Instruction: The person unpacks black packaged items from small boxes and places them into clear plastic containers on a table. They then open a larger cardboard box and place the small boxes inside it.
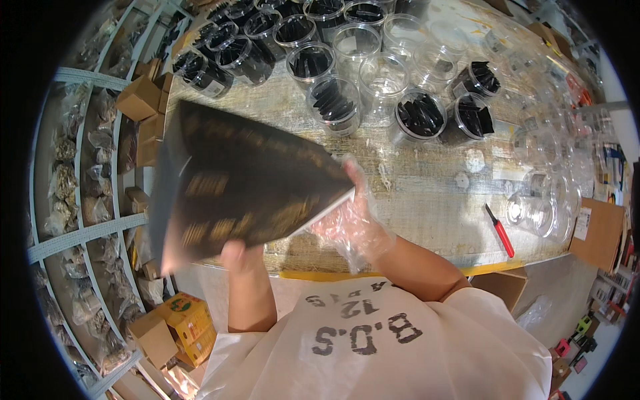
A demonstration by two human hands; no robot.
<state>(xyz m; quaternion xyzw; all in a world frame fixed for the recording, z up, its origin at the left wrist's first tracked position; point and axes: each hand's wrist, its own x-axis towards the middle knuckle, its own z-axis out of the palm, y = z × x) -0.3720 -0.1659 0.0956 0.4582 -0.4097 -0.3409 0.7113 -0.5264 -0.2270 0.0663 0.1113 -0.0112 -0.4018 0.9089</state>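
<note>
Both hands hold a black carton with gold print, tilted above the table and partly blurred. My left hand grips its near left side, with the thumb on the lower edge and the fingers partly hidden. A crinkled clear plastic glove covers my right hand, which holds the narrow right end beside a white edge. What is inside the carton cannot be seen. Just beyond it stands a clear plastic jar holding black packets. More jars of black packets, such as this jar, stand to the right.
A red-handled craft knife lies on the worn wooden table. Clear jars without packets stand at the far side, and others lie at right. Shelves of bagged goods line the left; a yellow carton is below.
</note>
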